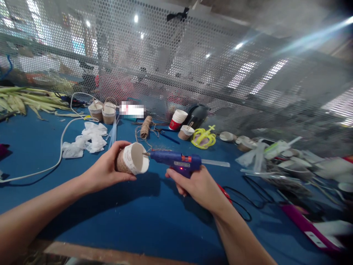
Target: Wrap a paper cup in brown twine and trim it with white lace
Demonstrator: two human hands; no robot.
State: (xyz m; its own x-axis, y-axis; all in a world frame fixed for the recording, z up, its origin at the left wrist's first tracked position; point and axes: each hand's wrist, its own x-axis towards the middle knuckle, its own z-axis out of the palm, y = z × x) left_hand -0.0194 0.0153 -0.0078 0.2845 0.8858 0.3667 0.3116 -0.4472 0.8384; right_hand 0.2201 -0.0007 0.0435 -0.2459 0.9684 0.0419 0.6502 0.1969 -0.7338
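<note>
Above the near middle of the blue desk (138, 217), the left hand (106, 171) is clamped around a paper cup (134, 159) wrapped in twine and a band of white lace, held on its side with the open mouth turned to the right. The right hand (197, 186) is closed on the grip of a blue glue gun (176, 161), whose metal tip sits right at the cup's rim; whether it actually touches the rim is hard to tell from this angle. A small red light glows on the gun's body and a clear glue stick pokes out of its back end. The two hands are held a little apart, cup and gun meeting between them. Toward the far edge of the desk lie a spool of twine (146, 127), a stack of white paper cups (178, 119), a yellow crown-shaped piece (204, 139) and two more wrapped cups (103, 111). Crumpled white lace (88, 140) lies left of centre beside a white cable (59, 151), and green leaves (24, 101) fill the far left corner. A perforated metal screen (176, 55) stands behind the desk.
</note>
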